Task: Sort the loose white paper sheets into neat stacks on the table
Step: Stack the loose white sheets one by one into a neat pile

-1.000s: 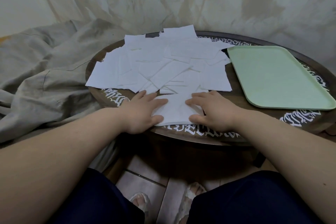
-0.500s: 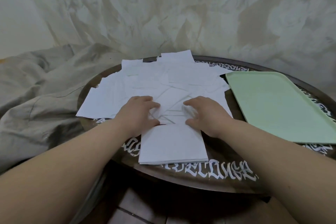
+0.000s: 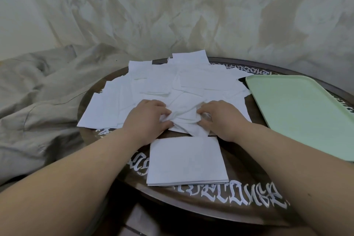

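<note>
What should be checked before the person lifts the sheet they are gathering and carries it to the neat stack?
1. Left hand grips the crumpled white paper sheet: ok.
2. Right hand grips the same sheet from the other side: ok.
3. Only one sheet is gripped: cannot tell, the layers overlap.
4. Sheet is flat enough to stack: not ok, it is bunched between the hands.
5. Squared stack of white sheets at the near edge of the round dark wooden table is neat and uncovered: ok.
6. Pale green plastic tray lies clear of the stack: ok.
</note>
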Motion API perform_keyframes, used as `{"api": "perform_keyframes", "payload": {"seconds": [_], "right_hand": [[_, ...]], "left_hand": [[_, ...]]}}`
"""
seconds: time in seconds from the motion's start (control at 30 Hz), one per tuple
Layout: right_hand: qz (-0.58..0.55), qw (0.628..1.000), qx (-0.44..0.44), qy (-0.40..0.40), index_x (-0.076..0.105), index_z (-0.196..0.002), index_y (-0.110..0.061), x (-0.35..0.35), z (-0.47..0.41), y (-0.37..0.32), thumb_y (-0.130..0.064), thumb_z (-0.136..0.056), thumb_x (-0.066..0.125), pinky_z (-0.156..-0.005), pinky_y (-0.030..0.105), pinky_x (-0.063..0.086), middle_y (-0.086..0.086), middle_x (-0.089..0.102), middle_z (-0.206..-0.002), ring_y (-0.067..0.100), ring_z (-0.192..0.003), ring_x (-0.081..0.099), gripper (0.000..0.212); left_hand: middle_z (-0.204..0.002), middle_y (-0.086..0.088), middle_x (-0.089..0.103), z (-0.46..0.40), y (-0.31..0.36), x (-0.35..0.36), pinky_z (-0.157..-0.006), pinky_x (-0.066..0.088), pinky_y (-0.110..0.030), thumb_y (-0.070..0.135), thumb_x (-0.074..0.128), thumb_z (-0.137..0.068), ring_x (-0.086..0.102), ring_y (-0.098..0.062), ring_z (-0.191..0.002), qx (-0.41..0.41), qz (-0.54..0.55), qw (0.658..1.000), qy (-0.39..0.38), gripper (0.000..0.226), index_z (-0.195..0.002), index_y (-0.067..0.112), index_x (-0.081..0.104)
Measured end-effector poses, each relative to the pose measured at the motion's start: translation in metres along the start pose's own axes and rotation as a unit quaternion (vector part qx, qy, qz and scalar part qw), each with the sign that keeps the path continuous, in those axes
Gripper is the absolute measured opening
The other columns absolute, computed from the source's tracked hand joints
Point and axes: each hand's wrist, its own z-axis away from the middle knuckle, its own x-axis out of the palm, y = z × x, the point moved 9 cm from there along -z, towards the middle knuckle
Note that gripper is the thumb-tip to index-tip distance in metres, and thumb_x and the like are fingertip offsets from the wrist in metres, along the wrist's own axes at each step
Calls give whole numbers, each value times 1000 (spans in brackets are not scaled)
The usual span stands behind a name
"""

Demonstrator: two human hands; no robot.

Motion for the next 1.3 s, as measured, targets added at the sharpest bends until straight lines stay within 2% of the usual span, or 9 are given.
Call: {"api": "perform_keyframes", "payload": {"seconds": [0.13,0.3,0.47,0.7,0.83,0.97,1.17,1.23,1.3], "right_hand": [[-14,1000,5,25,57,-122,-24,-6,0,-1,-48,-83,64,-93,32,40,-2,57,-120,19,-112,50,47],[-53,988,-46,139,51,-122,-25,-26,2,-19,-47,-71,73,-83,24,36,-8,47,-121,12,-109,45,60],[39,988,-85,126,44,-135,-31,-21,-14,-37,-41,-84,60,-91,26,34,-8,47,-130,19,-117,37,55],[6,994,-80,69,66,-113,-30,-10,-30,-37,-39,-93,50,-85,33,42,-4,59,-112,19,-103,46,27],[-34,990,-102,89,68,-88,-10,-23,-31,-37,-31,-95,48,-78,39,45,5,63,-95,24,-89,54,30],[-82,983,-112,124,71,-97,-13,-45,-28,-37,-28,-96,50,-83,37,41,4,65,-101,21,-94,55,26],[-86,960,-133,229,71,-106,-21,-86,-14,-43,-21,-95,52,-80,34,39,5,65,-100,23,-97,53,22],[-66,954,-146,252,70,-108,-24,-96,-11,-47,-25,-94,47,-74,31,35,4,65,-98,24,-95,52,27],[-41,950,-148,270,69,-108,-24,-104,-9,-49,-32,-90,39,-68,30,30,3,64,-92,25,-91,52,36]], "left_hand": [[-112,9,61,-1,5,-3,-80,38,-27,38,58,-91,52,-16,-105,13,25,999,25,22,-103,24,70],[-107,6,63,-4,7,-20,-83,43,-31,29,58,-92,57,-16,-99,7,70,995,72,18,-99,19,71],[-109,11,61,-5,7,-29,-83,37,-26,36,62,-88,51,-14,-106,11,67,994,87,15,-99,27,69],[-129,10,52,3,-15,-21,-95,39,-28,48,67,-81,44,-13,-119,-20,41,998,46,42,-119,31,59],[-137,8,45,3,-18,-26,-95,32,-24,42,67,-84,41,-16,-123,-28,42,997,57,50,-130,28,52],[-142,5,42,3,-24,-33,-98,33,-27,43,66,-85,40,-19,-126,-50,41,995,81,60,-138,25,44],[-148,5,32,7,-29,-37,-106,33,-33,52,76,-71,36,-17,-133,-93,96,989,66,95,-147,28,25],[-137,4,43,10,-31,-48,-100,39,-32,54,74,-72,44,-15,-123,-116,131,979,99,81,-139,26,38],[-108,5,57,15,-32,-70,-81,42,-30,54,64,-81,54,-15,-100,-138,166,961,174,43,-108,22,57]]}}
